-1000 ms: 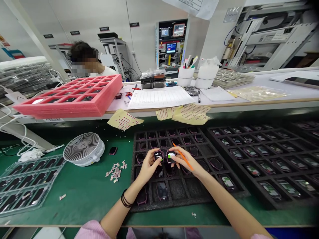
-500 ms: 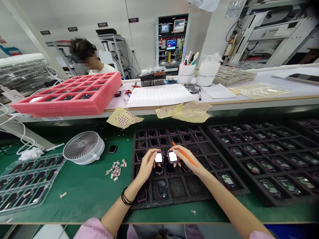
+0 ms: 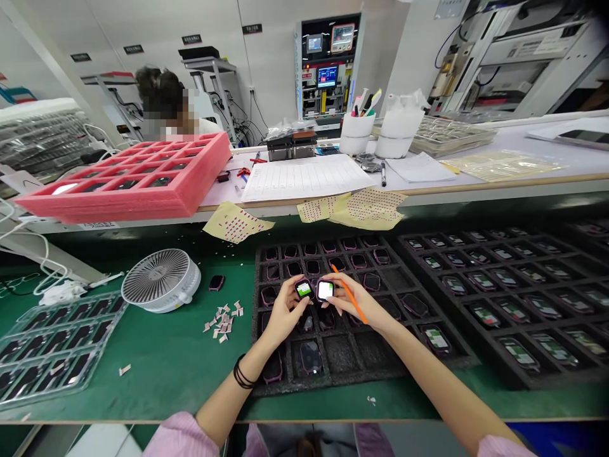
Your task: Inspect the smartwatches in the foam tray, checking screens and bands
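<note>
My left hand [image 3: 287,312] is closed on a smartwatch body [image 3: 303,290] whose lit screen shows green, white and black. Close beside it, my right hand [image 3: 353,298] grips a second smartwatch body [image 3: 325,290] with a mostly white screen. An orange stick, perhaps a pen or a pry tool [image 3: 349,293], also lies in my right hand, slanting across the fingers. Both watches are held above a black foam tray [image 3: 340,355], where many more dark-screened watches sit in square pockets. Some of these pockets are hidden under my hands and forearms.
A second black foam tray [image 3: 480,343] of watches adjoins on the right. To the left are a round fan [image 3: 162,279], small pale tabs [image 3: 223,322], a lone watch [image 3: 216,282] and a clear plastic tray [image 3: 95,365]. A pink foam tray [image 3: 190,190] sits on the shelf; a person sits beyond.
The left watch's screen has gone from white to green, white and black, and my left thumb now lies at its lower edge. Both watches have risen slightly; the orange stick has tilted steeper.
</note>
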Tool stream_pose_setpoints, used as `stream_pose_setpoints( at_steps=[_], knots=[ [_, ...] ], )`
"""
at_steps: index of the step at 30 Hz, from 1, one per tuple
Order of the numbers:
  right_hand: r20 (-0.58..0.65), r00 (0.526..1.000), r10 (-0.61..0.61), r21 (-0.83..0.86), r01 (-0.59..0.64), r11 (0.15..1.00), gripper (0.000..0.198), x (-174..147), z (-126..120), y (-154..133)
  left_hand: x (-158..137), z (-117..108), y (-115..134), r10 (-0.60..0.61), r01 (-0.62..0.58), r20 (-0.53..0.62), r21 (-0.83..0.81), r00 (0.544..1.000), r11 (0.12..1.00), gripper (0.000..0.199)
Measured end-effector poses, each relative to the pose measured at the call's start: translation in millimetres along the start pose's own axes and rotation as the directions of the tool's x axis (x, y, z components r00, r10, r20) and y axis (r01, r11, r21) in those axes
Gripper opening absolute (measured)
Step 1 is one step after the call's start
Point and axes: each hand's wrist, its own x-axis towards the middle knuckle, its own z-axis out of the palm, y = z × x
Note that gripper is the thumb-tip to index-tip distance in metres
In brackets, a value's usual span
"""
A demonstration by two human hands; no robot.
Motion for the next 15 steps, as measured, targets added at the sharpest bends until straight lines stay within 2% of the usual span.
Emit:
stream_pose_setpoints(
  at_steps=[10,15],
  knots=[
    [-0.017,1.0,0.006,0.01,-0.005,1.0,0.038,-0.2,-1.8,3.3,0.9,1.1,2.2,-0.007,0.005,-0.056,-0.021,0.998,1.0,0.04],
    [-0.045,0.999,0.028,-0.011,-0.029,1.0,0.038,0.0,-1.7,2.4,0.7,1.8,3.9,-0.004,0.003,-0.046,-0.035,0.999,0.999,0.041]
  ],
)
